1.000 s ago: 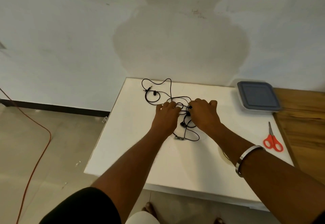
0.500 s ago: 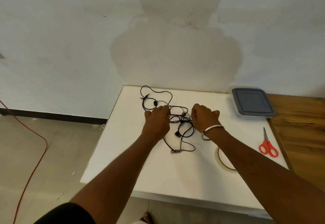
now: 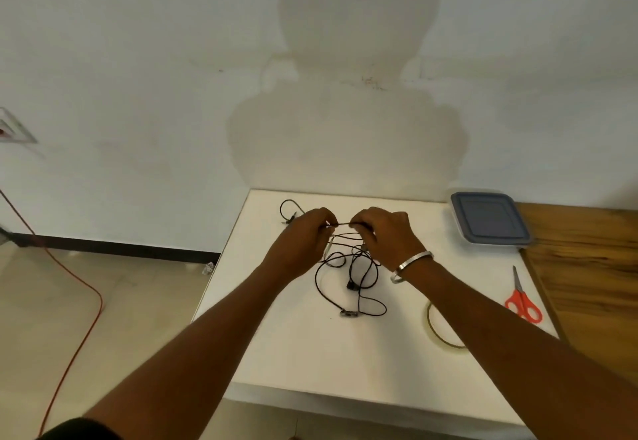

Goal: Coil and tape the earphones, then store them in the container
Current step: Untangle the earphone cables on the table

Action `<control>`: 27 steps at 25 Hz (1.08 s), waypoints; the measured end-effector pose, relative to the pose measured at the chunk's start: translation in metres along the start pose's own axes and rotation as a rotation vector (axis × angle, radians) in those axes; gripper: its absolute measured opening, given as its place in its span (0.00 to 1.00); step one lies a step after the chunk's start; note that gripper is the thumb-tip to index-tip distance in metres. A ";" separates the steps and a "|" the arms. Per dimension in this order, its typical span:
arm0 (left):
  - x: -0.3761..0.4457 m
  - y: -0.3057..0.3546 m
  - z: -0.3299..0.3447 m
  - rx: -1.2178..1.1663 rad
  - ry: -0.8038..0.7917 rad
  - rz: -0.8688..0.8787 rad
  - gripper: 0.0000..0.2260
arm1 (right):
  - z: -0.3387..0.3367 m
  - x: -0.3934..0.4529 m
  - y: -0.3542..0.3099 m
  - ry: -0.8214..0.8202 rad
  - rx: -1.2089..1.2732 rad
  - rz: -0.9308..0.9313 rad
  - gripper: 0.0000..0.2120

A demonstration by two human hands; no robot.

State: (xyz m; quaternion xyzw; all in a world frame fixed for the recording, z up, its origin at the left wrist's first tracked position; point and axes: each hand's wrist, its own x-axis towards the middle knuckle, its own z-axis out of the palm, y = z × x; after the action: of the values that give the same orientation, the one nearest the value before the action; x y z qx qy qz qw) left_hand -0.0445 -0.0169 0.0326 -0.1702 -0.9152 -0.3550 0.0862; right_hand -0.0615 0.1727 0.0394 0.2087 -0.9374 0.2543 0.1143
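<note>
My left hand (image 3: pixel 303 232) and my right hand (image 3: pixel 383 234) are raised side by side over the far half of the white tabletop (image 3: pixel 310 353), knuckles toward the camera. Each hand pinches the black earphones (image 3: pixel 348 267) at one end of a short, straight run of cable stretched level between the two sets of fingertips; the fingers of both hands are curled around that cable. Below and just nearer to me than the hands, the remainder of the cable hangs and lies in loose, overlapping loops on the tabletop. One earbud (image 3: pixel 352 286) rests inside those loops, below my right hand. A small inline piece (image 3: pixel 348 314) lies at the nearest point of the tangle, toward my forearms. Beyond my left hand, a further loop of cable with the plug (image 3: pixel 288 220) lies flat at the far edge of the tabletop. A metal bangle (image 3: pixel 412 261) sits on my right wrist. To the right of my right hand, at the far corner, stands the container (image 3: pixel 490 218) with its grey-blue lid closed, well apart from the earphones. Nearer to me on that side lie the red-handled scissors (image 3: pixel 522 298), blades pointing away. The roll of clear tape (image 3: pixel 438 332) lies flat beside my right forearm, which partly covers it. Left of my left arm, an orange cord (image 3: pixel 83 301) runs across the floor (image 3: pixel 103 336).
</note>
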 end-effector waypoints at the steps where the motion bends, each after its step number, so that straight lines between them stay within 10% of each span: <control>1: 0.004 0.003 -0.009 0.011 0.023 -0.018 0.06 | -0.012 0.003 0.001 0.059 0.058 -0.017 0.07; 13: 0.032 0.053 -0.146 -0.231 0.413 -0.094 0.04 | -0.133 0.023 0.015 0.138 -0.149 0.213 0.06; 21: 0.023 0.049 -0.210 0.098 0.360 -0.050 0.02 | -0.155 0.028 0.006 0.105 -0.147 0.394 0.08; 27: 0.014 0.047 -0.184 -0.013 0.378 -0.203 0.08 | -0.168 0.029 -0.010 0.280 0.488 0.427 0.10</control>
State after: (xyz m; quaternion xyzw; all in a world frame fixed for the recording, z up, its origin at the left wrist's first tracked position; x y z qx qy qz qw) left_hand -0.0334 -0.1057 0.2007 -0.0079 -0.8928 -0.3935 0.2191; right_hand -0.0642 0.2434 0.1951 -0.0077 -0.8467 0.5152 0.1328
